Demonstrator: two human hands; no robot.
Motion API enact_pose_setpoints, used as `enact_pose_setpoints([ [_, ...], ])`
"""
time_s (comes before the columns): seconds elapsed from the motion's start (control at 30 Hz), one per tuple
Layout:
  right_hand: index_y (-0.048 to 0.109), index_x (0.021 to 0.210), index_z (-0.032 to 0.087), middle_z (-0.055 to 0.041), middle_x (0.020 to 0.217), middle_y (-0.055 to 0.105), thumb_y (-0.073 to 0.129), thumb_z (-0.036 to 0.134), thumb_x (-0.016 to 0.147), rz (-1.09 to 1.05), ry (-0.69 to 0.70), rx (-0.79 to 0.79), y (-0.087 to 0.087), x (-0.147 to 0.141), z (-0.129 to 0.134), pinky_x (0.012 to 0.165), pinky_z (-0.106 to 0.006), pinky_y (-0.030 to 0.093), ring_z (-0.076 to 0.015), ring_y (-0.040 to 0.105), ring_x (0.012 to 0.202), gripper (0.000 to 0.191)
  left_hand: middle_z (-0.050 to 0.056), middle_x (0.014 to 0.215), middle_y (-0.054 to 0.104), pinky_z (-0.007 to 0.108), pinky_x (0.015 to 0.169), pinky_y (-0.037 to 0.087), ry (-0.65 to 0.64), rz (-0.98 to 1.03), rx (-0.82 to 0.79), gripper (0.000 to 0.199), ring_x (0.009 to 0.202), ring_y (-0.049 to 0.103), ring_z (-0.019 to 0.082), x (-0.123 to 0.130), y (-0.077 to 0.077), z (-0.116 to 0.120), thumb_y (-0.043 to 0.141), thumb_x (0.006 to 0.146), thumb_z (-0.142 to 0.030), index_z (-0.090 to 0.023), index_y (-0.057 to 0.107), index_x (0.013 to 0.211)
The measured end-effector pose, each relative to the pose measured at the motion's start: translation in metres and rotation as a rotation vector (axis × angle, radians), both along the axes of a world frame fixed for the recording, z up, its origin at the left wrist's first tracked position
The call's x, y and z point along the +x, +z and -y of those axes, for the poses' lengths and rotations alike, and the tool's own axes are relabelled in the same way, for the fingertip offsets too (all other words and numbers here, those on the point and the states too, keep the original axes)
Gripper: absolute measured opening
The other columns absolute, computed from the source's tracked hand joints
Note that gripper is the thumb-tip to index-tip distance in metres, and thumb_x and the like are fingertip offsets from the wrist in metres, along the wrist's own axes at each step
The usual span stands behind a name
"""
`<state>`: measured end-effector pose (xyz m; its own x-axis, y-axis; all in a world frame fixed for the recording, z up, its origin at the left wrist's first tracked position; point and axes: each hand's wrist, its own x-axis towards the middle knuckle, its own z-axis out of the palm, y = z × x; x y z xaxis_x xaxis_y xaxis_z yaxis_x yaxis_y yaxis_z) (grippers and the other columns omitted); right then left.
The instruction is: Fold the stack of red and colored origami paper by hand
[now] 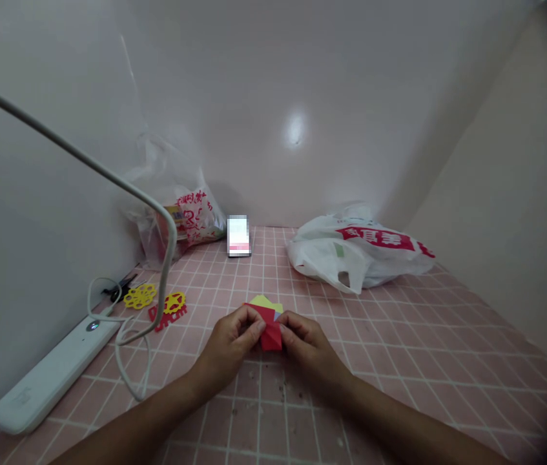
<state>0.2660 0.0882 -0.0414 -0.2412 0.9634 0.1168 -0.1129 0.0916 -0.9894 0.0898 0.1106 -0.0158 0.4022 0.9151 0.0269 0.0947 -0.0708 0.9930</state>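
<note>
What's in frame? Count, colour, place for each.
paper: sheet count unclear; red, yellow, bluish; between hands
phone: 1, bright screen, far edge
clear bag: 1, red print, back left
white bag: 1, red print, back right
long device: 1, white, left
cable: count unclear, white, left
cut-out shapes: 2, yellow, left
lettered piece: 1, red, under one shape
likely scissors: 1, black, behind shapes
tabletop: 1, pink, pale grid
walls: 3, pale, back and sides
left hand: 1, on paper
right hand: 1, on paper
</note>
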Motion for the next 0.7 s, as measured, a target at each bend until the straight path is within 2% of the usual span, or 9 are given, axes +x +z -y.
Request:
enact_pose_setpoints([
  [0.17,0.051,0.073,0.018,0.0011,0.067,0.047,0.046,0.051,0.094,-0.018,-0.009,-0.063,0.0083,-0.0004,0.0006,0.056,-0.024,0.037,-0.0127,0.044,0.06,0.039,-0.003,0.068,0.05,0.023,0.059,0.036,0.014,0.023,-0.005,0.022,0.061,0.044,0.011,0.0012,-0.0004,-0.0001,0.058,0.086,-0.037,-0.017,0.054,0.076],
  [0.33,0.054,0.071,0.017,0.002,0.066,0.048,0.062,0.047,0.085,-0.049,0.019,-0.108,0.0074,-0.0027,-0.0002,0.054,-0.022,0.035,-0.0107,0.042,0.058,0.034,-0.003,0.066,0.051,0.022,0.056,0.035,-0.013,-0.018,-0.035,0.023,0.059,0.045,0.011,0.0014,-0.0041,-0.0013,0.059,0.085,-0.037,-0.017,0.054,0.074],
  [0.53,0.052,0.067,0.018,0.0018,0.063,0.048,0.059,0.05,0.086,-0.014,-0.034,-0.146,0.0084,-0.0026,0.0004,0.051,-0.022,0.036,-0.011,0.042,0.056,0.038,-0.002,0.059,0.058,0.023,0.055,0.039,-0.127,-0.004,-0.168,0.025,0.053,0.052,0.011,0.0022,-0.0009,-0.0019,0.064,0.081,-0.04,-0.016,0.058,0.075],
  [0.63,0.054,0.073,0.018,-0.0002,0.064,0.053,0.043,0.056,0.094,-0.06,-0.068,-0.131,0.01,-0.0018,0.0001,0.054,-0.025,0.041,-0.0131,0.048,0.057,0.045,-0.001,0.058,0.061,0.023,0.057,0.041,-0.075,0.086,-0.249,0.029,0.053,0.053,0.011,0.0035,-0.0025,-0.0024,0.066,0.079,-0.042,-0.015,0.06,0.073],
  [0.7,0.058,0.08,0.017,-0.0012,0.066,0.057,0.042,0.056,0.095,-0.082,-0.033,-0.099,0.0088,-0.0017,-0.0008,0.056,-0.025,0.043,-0.0135,0.052,0.057,0.044,0.0,0.061,0.063,0.023,0.059,0.042,0.001,0.169,-0.282,0.029,0.055,0.055,0.011,0.0041,-0.0061,-0.003,0.067,0.079,-0.042,-0.015,0.06,0.074],
])
